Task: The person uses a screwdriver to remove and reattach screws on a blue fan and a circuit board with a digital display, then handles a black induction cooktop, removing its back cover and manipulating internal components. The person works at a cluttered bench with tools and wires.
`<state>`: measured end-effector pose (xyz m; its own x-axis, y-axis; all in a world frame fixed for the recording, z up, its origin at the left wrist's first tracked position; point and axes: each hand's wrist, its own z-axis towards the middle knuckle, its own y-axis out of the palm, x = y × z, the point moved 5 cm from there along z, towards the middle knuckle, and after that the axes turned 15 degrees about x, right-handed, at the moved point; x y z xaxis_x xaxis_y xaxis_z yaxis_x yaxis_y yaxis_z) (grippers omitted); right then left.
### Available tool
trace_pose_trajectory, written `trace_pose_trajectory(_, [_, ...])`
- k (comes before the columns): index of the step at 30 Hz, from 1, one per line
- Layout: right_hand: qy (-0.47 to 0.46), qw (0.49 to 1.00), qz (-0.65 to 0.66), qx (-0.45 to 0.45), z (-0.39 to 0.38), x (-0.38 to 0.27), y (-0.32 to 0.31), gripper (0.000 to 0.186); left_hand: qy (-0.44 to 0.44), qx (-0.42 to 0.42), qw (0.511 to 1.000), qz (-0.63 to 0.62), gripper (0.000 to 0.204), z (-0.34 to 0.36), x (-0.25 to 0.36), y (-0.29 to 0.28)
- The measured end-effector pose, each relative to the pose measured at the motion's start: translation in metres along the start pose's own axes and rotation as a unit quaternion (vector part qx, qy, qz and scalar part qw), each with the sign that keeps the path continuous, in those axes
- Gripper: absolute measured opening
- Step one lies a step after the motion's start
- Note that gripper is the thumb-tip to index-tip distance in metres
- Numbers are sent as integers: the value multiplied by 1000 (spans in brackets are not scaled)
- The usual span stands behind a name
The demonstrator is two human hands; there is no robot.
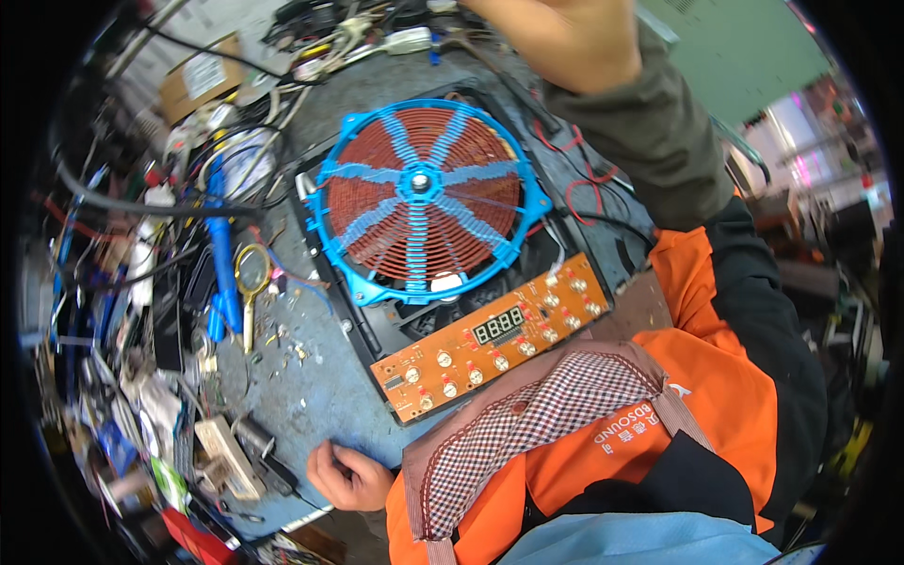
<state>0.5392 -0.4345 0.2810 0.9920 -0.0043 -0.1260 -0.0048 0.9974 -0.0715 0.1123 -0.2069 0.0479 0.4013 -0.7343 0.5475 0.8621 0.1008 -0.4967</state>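
Loosely, the left hand (pixel 350 478) curls its fingers inward at the near edge of the bench (pixel 315 381), with nothing showing in it; whether its palm hides something I cannot tell. The right hand (pixel 570 42) is raised at the top of the view, its fingers cut off by the upper rim, so I cannot tell whether it is gripping or free. Its arm, in a grey-brown sleeve (pixel 650 141), comes up along the right side, then slants leftward past the coil's far right corner. Between the two hands, in the middle of the bench, the flat copper-coloured coil (pixel 435 212) sits in a round blue frame over a black tray (pixel 355 330). Slantwise along the tray's near side lies an orange-brown circuit board (pixel 471 347) with rows of small round buttons, a four-digit segment display (pixel 499 327) and tiny printed marks too small to read. Closer to the body, white lettering in two scripts, upside down to the view, runs across an orange garment (pixel 716 377) beside a checked panel (pixel 527 405). Red wires (pixel 584 193) loop right of the coil; left of it lie a blue tool (pixel 221 259) and a yellow-rimmed magnifier (pixel 251 273). Farther off, a cardboard box (pixel 174 92) bears a white label, its print illegible.
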Motion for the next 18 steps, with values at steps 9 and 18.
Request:
trace_pose_trajectory(9, [228,934,-273,22,-179,-105,-178,24,-2,55,998,-11,18,-5,-13,6])
trace_pose_trajectory(18, [267,858,-415,-144,-236,-81,-163,32,54,-14,998,41,16,8,4,5])
